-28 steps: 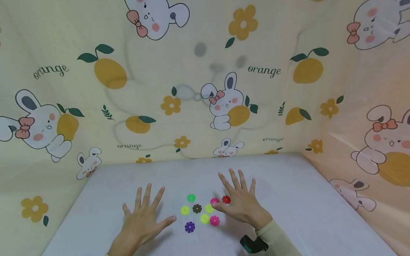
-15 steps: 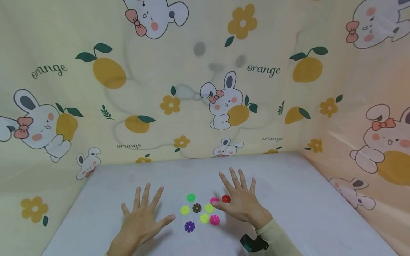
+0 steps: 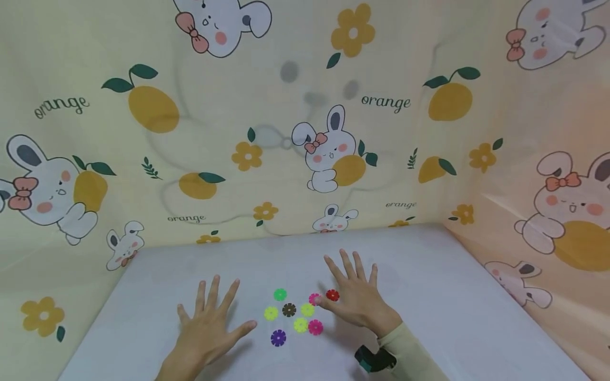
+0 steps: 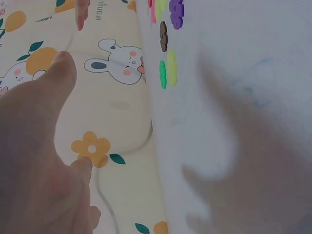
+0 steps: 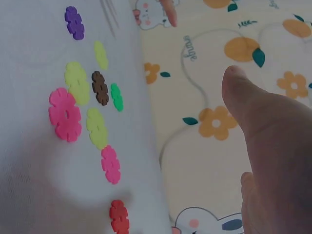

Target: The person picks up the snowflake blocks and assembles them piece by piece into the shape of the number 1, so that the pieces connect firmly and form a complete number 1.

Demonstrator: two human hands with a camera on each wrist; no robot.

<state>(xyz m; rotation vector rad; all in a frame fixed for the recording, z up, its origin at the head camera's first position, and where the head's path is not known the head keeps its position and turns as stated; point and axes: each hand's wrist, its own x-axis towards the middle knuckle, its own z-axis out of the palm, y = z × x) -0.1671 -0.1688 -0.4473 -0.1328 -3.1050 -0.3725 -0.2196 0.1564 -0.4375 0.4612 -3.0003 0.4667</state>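
Several flat, notched plastic discs lie on the white table between my hands. Among them are a green disc (image 3: 280, 295), a brown disc (image 3: 288, 310), a purple disc (image 3: 278, 337), a red disc (image 3: 332, 295), a pink disc (image 3: 315, 327) and a yellow disc (image 3: 270, 313). My left hand (image 3: 206, 325) is spread above the table left of the discs, holding nothing. To their right my right hand (image 3: 359, 299) is likewise spread with straight fingers. In the head view its thumb partly covers another pink disc (image 5: 110, 165), which the right wrist view shows whole and untouched.
The white table (image 3: 429, 275) runs back to a cloth wall (image 3: 286, 47) printed with rabbits and oranges. A matching cloth wall (image 3: 514, 211) rises on the right, and more cloth hangs on the left. A dark band (image 3: 374, 360) with a device sits at the right wrist.
The whole head view has shifted slightly to the left. Both hands stay spread over the table, and the discs lie where they did.
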